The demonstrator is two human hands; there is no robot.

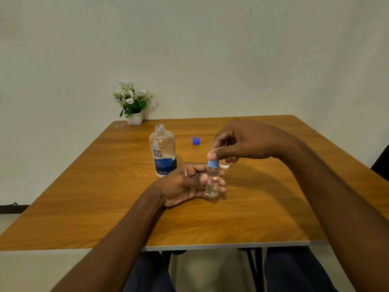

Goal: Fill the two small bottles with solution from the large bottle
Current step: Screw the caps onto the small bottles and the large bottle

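Observation:
The large clear bottle (163,151) with a blue label stands uncapped, left of centre on the table. Its dark blue cap (196,141) lies behind, to the right. My left hand (185,184) grips a small clear bottle (212,182) upright just above the table; it holds clear liquid. My right hand (242,142) pinches the light blue cap (213,163) on top of that bottle. A second small bottle (224,164) stands behind, mostly hidden by my right hand.
A white pot of artificial flowers (132,104) stands at the table's far left corner. The wooden table (105,197) meets a plain wall at the back. My legs and the table's legs show below the near edge.

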